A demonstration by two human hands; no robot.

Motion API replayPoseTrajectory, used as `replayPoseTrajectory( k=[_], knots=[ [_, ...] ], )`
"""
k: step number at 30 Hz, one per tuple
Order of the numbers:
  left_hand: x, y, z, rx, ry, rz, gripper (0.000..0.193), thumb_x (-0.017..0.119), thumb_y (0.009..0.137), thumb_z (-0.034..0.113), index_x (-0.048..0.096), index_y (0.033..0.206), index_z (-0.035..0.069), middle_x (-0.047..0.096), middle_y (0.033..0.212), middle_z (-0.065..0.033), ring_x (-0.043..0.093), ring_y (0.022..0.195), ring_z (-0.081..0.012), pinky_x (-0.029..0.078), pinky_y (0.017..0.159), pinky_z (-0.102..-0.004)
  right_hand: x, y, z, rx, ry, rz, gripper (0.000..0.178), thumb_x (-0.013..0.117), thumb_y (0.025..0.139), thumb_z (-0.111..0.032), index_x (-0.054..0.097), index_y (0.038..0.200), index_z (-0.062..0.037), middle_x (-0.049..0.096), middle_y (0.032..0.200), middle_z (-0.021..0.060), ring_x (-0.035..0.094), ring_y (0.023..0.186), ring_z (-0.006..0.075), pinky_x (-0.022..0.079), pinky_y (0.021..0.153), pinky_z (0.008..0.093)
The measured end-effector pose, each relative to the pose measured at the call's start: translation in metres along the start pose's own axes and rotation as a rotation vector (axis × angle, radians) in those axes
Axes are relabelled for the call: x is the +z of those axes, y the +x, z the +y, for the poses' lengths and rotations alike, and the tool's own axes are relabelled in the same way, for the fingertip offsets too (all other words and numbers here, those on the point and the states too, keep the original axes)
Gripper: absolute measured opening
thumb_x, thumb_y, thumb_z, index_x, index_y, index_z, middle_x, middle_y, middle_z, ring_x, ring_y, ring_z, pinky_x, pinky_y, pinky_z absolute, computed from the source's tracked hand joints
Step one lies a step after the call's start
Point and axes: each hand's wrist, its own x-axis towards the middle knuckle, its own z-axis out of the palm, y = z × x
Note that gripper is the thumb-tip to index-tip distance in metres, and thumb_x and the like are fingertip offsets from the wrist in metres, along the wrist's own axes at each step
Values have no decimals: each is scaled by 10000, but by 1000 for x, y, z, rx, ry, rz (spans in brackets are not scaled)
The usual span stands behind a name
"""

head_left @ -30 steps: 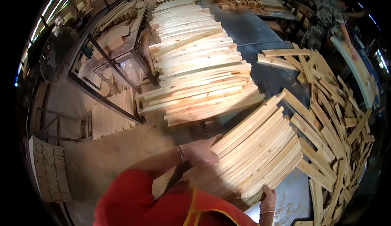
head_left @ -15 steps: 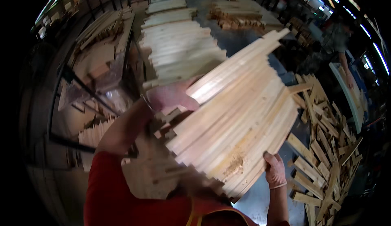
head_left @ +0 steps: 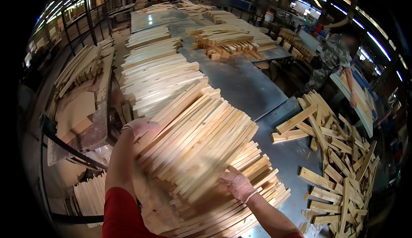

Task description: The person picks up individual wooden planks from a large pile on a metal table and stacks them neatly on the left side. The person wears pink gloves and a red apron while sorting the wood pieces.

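A wide batch of pale wooden strips (head_left: 201, 137), packed side by side, slants across the middle in front of me. My left hand (head_left: 143, 128), in a thin pale glove, is closed on its left edge. On the near right side, my right hand (head_left: 237, 184), also gloved, grips the batch's edge with curled fingers. Part of both hands' fingers is hidden by the wood. Underneath and nearer to me lies another layer of strips (head_left: 274, 191). Whether the batch rests fully on it cannot be seen.
Rows of strips (head_left: 163, 77) line the metal table (head_left: 240, 83) beyond. Loose wood pieces (head_left: 343, 169) are heaped at the right. Left stands a metal-framed rack (head_left: 77, 152) beside a bench with boards (head_left: 79, 113). A person (head_left: 332, 58) works by a pale board at far right.
The batch of strips has come down from a raised, tilted position toward the rows on the table. Both hands moved with it, keeping hold at its edges. My view has shifted too.
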Motion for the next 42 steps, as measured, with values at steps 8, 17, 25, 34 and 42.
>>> replayPoseTrajectory(
  k=[8, 17, 25, 34, 42],
  knots=[
    [60, -48, 71, 22, 724, 469, 640, 675, 885, 494, 629, 1393, 107, 625, 1456, -139, 580, 1338, -347, 444, 1142, -497, -100, -118, 25, -150, 198, -74, 729, 756, 992, -154, 411, 1612, 12, 674, 1344, 162, 682, 1237, 279, 577, 1015, 433],
    [344, -269, 256, 955, 587, 275, 670, 726, 954, 450, 601, 1489, 68, 539, 1557, -220, 484, 1465, -353, 354, 1256, -504, -412, -192, 141, -540, -394, 608, 789, 768, 943, -341, 458, 1613, -64, 735, 1281, 130, 712, 1133, 273, 586, 951, 389],
    [571, -330, 269, 858, 570, -15, 843, 854, 808, 412, 527, 1523, 109, 493, 1517, -169, 465, 1429, -412, 385, 1180, -565, -598, -309, 89, 29, -1801, 897, 853, 748, 895, -310, 396, 1660, -177, 451, 1685, 114, 383, 1567, 378, 335, 1241, 500],
    [579, -334, 360, 782, 707, 18, 999, 814, 832, 537, 405, 1632, 100, 420, 1638, -148, 361, 1535, -377, 309, 1247, -529, -466, -311, 138, -750, -1653, 561, 594, 861, 777, -343, 661, 1307, -165, 728, 1146, 105, 672, 1144, 352, 520, 980, 516],
    [591, -330, 381, 315, 834, -312, 1037, 724, 888, 448, 181, 1730, 179, 467, 1596, -164, 619, 1271, -352, 539, 1060, -476, -541, -435, 286, -540, -875, 1957, 795, 827, 873, -335, 531, 1511, 37, 571, 1470, 276, 519, 1394, 434, 402, 1185, 513]
  ],
)
